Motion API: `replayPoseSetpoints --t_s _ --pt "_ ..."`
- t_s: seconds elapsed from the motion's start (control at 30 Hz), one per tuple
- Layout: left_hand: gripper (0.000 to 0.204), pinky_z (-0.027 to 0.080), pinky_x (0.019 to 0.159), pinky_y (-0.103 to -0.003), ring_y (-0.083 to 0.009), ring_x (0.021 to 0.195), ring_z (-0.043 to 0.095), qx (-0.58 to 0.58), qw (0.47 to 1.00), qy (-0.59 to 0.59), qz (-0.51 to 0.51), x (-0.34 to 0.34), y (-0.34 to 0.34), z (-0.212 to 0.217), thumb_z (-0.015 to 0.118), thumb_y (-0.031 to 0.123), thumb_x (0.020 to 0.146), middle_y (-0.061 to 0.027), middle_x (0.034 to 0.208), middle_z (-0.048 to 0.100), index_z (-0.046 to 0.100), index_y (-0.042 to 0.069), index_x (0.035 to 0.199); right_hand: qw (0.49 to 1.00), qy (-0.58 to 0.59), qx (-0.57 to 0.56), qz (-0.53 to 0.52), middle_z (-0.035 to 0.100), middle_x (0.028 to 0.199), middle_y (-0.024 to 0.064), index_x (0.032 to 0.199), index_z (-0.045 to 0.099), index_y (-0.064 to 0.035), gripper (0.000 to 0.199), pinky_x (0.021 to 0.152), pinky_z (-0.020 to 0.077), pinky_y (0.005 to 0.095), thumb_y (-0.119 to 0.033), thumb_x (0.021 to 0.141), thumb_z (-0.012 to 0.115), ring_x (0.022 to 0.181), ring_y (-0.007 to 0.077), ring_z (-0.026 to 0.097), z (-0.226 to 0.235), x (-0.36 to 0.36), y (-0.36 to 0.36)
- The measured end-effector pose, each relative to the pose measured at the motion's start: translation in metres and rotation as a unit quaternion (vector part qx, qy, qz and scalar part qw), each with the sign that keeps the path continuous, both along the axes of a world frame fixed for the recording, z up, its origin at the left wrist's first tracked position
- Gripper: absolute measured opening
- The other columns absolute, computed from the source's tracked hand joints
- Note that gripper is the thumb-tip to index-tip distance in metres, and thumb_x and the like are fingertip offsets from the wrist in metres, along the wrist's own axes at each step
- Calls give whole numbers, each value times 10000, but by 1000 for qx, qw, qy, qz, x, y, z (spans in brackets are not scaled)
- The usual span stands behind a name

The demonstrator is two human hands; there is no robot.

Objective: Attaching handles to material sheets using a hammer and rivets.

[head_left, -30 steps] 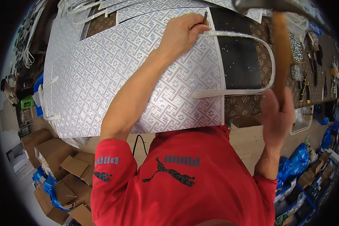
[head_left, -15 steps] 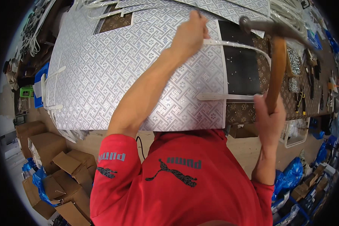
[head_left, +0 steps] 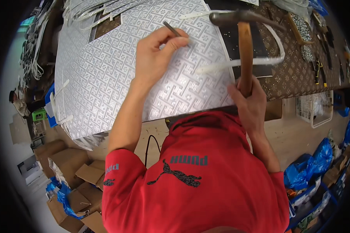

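Observation:
My left hand (head_left: 154, 56) pinches a short dark metal punch (head_left: 170, 28), held at a slant above a silver-white patterned sheet (head_left: 105, 77). In my right hand (head_left: 252, 105) is a hammer (head_left: 245, 54), gripped low on its wooden handle, its dark head raised over the sheet's right edge. A white strap (head_left: 266, 61) curves out past that edge like a handle, both ends lying on the sheet. Under the strap is a black pad (head_left: 231, 42), partly hidden by the hammer.
A tray of small shiny metal pieces (head_left: 300, 29) and yellow-handled pliers (head_left: 319, 73) lie on the brown patterned cloth (head_left: 276, 83) at right. Below are a white basket (head_left: 313, 110) and blue bags (head_left: 309, 165). Cardboard boxes (head_left: 72, 163) crowd the floor at left.
My left hand has moved left and nearer to me with the punch, off the strap's end. The hammer in my right hand has shifted left. The camera view has turned somewhat.

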State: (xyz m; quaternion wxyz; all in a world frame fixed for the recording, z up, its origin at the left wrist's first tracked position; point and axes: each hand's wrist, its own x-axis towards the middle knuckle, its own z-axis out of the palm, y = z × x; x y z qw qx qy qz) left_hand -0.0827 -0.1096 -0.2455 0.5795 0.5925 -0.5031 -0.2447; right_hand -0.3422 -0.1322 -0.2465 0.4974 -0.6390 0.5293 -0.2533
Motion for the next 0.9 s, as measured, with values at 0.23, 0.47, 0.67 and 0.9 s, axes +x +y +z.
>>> replayPoseSetpoints --t_s 0.23,0.47,0.67,0.9 --pt "103 504 693 -258 -139 763 670 24 994 -95 -50 -22 13 -17 694 106 878 -67 853 728 732 20 918 991 19 -133 19 482 718 -23 886 579 -30 169 623 401 243 -104 872 730 685 70 452 -19 9 -21" --pt "113 518 684 -277 -170 748 688 44 995 -82 -30 -20 3 -31 681 112 883 -79 836 732 729 23 933 996 39 -76 0 490 697 -31 907 581 -48 201 522 357 217 -220 972 662 601 33 443 6 -17 -1" --pt "118 525 688 -281 -172 755 702 45 995 -78 -38 -24 0 -33 681 119 887 -84 827 736 731 27 942 997 -56 -56 -2 479 683 -51 926 580 -54 253 466 279 184 -280 1038 557 549 0 395 8 -37 6" --pt "117 527 686 -279 -179 755 706 58 994 -93 -31 -27 3 -33 683 124 890 -89 838 740 735 35 945 998 -26 -57 14 471 666 -58 928 579 -55 265 443 255 179 -288 1047 539 519 -7 366 10 -41 12"
